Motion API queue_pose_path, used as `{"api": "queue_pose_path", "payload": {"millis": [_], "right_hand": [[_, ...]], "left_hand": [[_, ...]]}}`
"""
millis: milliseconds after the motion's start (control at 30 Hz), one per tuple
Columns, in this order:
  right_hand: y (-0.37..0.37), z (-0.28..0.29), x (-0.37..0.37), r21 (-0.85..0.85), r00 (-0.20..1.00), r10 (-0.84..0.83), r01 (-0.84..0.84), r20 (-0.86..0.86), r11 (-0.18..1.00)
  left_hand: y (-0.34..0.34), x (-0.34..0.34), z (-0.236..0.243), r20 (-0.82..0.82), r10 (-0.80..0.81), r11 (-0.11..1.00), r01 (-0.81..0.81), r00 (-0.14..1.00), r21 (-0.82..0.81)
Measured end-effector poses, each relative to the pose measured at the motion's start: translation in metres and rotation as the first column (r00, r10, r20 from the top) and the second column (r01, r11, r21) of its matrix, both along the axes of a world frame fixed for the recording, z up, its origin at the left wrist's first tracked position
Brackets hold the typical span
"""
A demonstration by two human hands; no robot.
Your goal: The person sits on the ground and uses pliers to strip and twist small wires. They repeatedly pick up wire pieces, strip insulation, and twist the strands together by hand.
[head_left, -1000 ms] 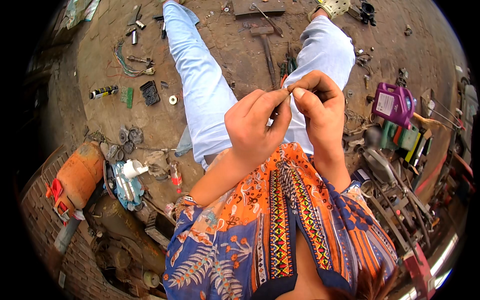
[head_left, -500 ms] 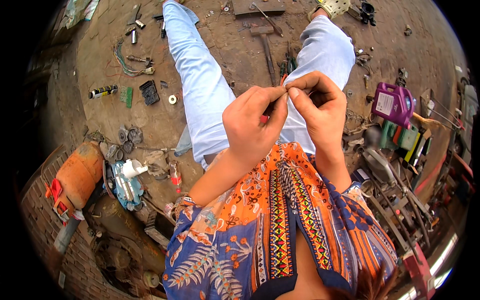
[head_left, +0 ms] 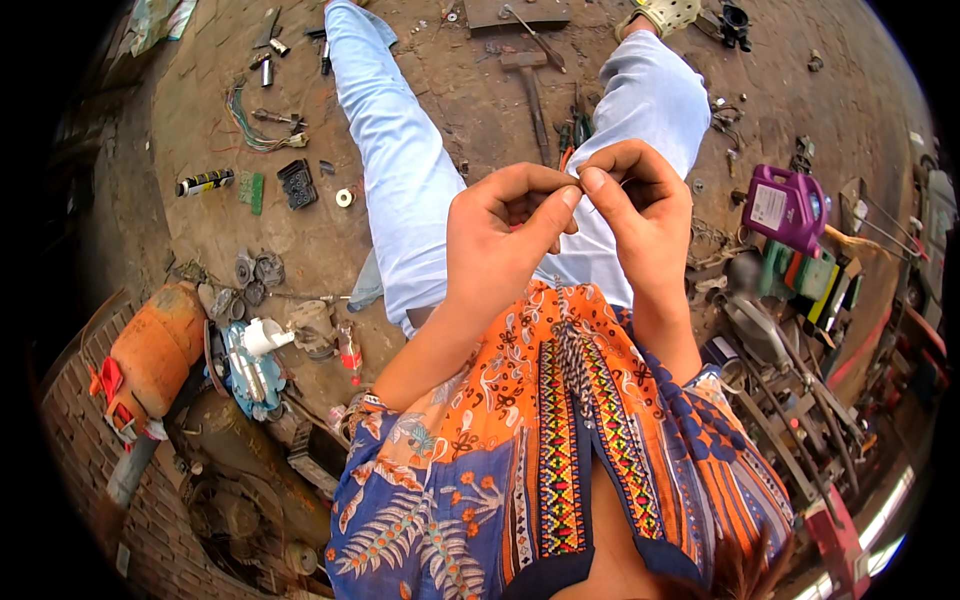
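Observation:
In front of my lap both hands meet, thumbs and forefingers pinched and the fingertips nearly touching. My left hand point(head_left: 505, 230) is closed in a pinch, its other fingers curled beneath. My right hand point(head_left: 645, 220) pinches right beside it. A thin strand point(head_left: 591, 206), perhaps wire, shows faintly at the fingertips; most of it is hidden, and its kind is too small to make out. Beyond the hands, a hammer point(head_left: 535, 100) lies on the ground between my outstretched legs, with pliers point(head_left: 578, 128) close to my right knee.
To the left lie a wire harness point(head_left: 250, 125), a black connector block point(head_left: 297, 185) and a spray can point(head_left: 205, 183). An orange tank point(head_left: 160, 348) stands lower left. On the right are a purple jug point(head_left: 787, 210) and a heap of metal parts point(head_left: 790, 400).
My left hand has opened its grip slightly and turned, the thumb dropping away from the right fingertips. The right hand has shifted only a little. A thin strand now shows between them.

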State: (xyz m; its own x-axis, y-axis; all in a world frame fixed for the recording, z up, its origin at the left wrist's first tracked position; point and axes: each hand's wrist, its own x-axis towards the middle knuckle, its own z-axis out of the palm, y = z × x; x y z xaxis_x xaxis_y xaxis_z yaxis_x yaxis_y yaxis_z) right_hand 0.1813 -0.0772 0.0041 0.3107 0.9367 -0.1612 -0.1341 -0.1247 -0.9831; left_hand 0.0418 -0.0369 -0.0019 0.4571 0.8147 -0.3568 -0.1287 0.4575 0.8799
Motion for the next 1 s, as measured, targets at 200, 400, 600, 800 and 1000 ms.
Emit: {"api": "queue_pose_path", "payload": {"millis": [200,400,600,800,1000], "right_hand": [[-0.003,-0.007,0.007,-0.052,0.981,-0.133,0.127,-0.140,0.991],[-0.001,0.003,0.002,-0.042,0.997,-0.071,0.070,-0.041,0.997],[-0.002,0.003,0.002,-0.027,0.999,-0.031,0.031,0.015,0.999],[-0.004,0.003,-0.004,-0.008,0.998,-0.056,0.056,-0.014,0.998],[-0.004,-0.001,-0.011,0.069,0.997,-0.077,0.077,0.000,0.995]], "left_hand": [[-0.002,0.000,0.005,0.007,-0.013,1.000,0.013,1.000,-0.015],[-0.004,-0.001,0.003,0.013,0.017,0.999,-0.018,1.000,0.042],[-0.006,0.000,0.001,-0.081,0.054,0.983,-0.038,0.995,0.182],[-0.004,-0.001,0.005,-0.030,0.083,0.987,-0.079,0.996,0.139],[-0.004,0.002,-0.001,-0.189,0.284,0.722,-0.080,0.940,0.687]]}}
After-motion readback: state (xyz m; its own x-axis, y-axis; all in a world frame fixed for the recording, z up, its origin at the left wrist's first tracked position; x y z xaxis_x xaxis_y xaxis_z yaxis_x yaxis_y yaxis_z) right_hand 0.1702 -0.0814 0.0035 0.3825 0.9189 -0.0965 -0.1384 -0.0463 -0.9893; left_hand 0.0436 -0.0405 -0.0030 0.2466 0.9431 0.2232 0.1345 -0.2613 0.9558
